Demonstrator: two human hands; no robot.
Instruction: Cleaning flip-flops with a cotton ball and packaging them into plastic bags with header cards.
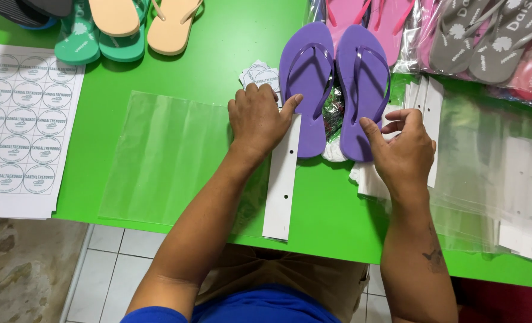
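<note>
Two purple flip-flops (332, 84) lie side by side, soles up toward me, on the green table (218, 54). My left hand (257, 118) rests flat on the end of a clear plastic bag (170, 155) with a white punched card strip (283, 179), its thumb touching the left flip-flop's edge. My right hand (401, 146) touches the right flip-flop's heel with its thumb, fingers curled over a pile of white card strips (424, 101). Neither hand grips anything.
A sheet of round stickers (15, 125) lies at the left edge, loose stickers (260, 75) above my left hand. Green and peach flip-flops (122, 27) sit at the back left, bagged pink and grey ones (487, 36) at back right. Clear bags (499, 173) are stacked on the right.
</note>
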